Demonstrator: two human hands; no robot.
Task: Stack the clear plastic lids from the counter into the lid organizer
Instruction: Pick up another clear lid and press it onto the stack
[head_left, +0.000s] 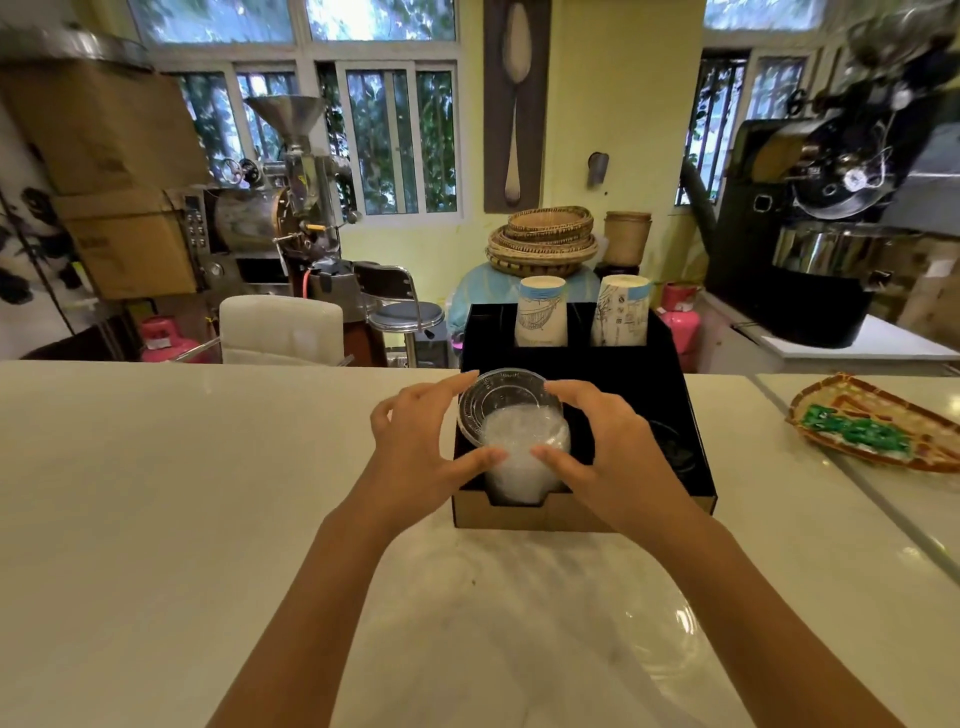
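Both hands are on the lids (511, 415) now, a tall clear stack standing in the front-left slot of the organizer (680, 415), which sits at the far edge of the surface (156, 467), right of middle. The left hand (415, 436) curls round the stack's left side, fingers spread and part-open, thumb pressed to the front; the right hand (602, 436) mirrors it on the right side, thumb meeting the stack low down. Neither is clenched; they cup the stack between them, and whether they are steadying it or pushing it down I cannot tell. The stack leans a touch, its top lid tilted toward the camera and standing well above the slot's rim. I'd call the job nearly done: the lids look to be in the organizer and only need seating straight. Near the front edge of the surface, right of the arms, there is a faint clear round shape that may be another lid or wrapping; too blurred to call. As for the other slots: the front-right one holds something dark and round, perhaps black lids, and the two back compartments each carry a stack of paper cups (540, 312), upside down.
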